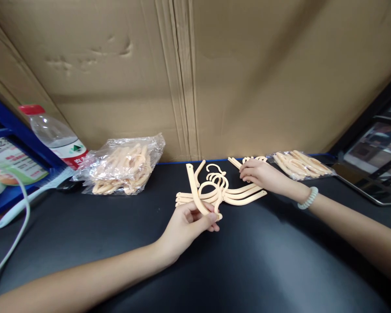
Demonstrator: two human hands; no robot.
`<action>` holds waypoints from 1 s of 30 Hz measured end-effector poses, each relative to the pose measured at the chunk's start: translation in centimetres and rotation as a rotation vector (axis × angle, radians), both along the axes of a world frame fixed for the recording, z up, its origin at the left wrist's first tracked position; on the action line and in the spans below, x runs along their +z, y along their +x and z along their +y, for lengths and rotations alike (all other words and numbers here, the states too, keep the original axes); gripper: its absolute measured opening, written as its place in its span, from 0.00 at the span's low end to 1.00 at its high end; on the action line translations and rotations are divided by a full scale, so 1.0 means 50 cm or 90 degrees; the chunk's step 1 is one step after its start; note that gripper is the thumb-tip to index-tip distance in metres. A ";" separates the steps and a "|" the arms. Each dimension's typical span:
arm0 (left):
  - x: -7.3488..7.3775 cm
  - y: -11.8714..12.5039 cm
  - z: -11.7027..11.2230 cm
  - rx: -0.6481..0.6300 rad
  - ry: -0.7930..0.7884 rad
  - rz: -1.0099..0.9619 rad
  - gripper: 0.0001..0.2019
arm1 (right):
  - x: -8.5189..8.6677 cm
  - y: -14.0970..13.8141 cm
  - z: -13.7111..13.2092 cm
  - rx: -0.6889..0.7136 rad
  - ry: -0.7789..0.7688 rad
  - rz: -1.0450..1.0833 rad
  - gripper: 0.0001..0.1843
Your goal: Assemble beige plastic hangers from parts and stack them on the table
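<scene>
My left hand [193, 221] is closed around a cream plastic folding hanger [195, 191], pinching it near the joint of hook and arm, with one arm sticking up. Behind it on the dark table lies a group of overlapping folding hangers [241, 195] with their hooks pointing away from me. My right hand [259, 174] is over loose cream hanger parts [235, 163] at the back of the table. Its fingers are bent and close together, and what lies between them is hidden. A loose hanger arm [200, 171] rests behind the group.
A clear bag of hanger parts [124, 167] sits at left, a flatter bag [301, 165] at right. A red-capped bottle [57, 134], a blue rack [16, 130] and a white cable [26, 217] occupy the left. A cardboard wall [247, 78] closes off the back.
</scene>
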State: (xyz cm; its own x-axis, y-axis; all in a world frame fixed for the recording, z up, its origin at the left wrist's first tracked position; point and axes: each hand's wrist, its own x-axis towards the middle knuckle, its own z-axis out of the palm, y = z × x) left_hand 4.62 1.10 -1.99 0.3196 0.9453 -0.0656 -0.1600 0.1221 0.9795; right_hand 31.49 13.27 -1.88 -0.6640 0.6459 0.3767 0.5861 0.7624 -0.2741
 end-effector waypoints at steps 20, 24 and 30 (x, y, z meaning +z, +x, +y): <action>-0.010 -0.004 0.006 0.017 0.033 0.004 0.11 | 0.028 -0.080 -0.084 -0.167 -0.081 0.633 0.07; -0.008 -0.004 0.005 0.020 0.016 0.002 0.12 | 0.022 -0.084 -0.092 -0.153 -0.190 0.746 0.24; -0.012 -0.006 0.005 0.028 0.026 -0.007 0.13 | 0.007 -0.099 -0.139 -0.123 -0.562 0.782 0.17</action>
State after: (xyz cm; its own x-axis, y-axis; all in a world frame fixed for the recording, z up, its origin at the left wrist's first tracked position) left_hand 4.32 1.36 -2.58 0.2786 0.9601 -0.0232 -0.1744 0.0744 0.9819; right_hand 26.53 6.32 -1.52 -0.1187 0.9901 0.0746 -0.2677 0.0405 -0.9627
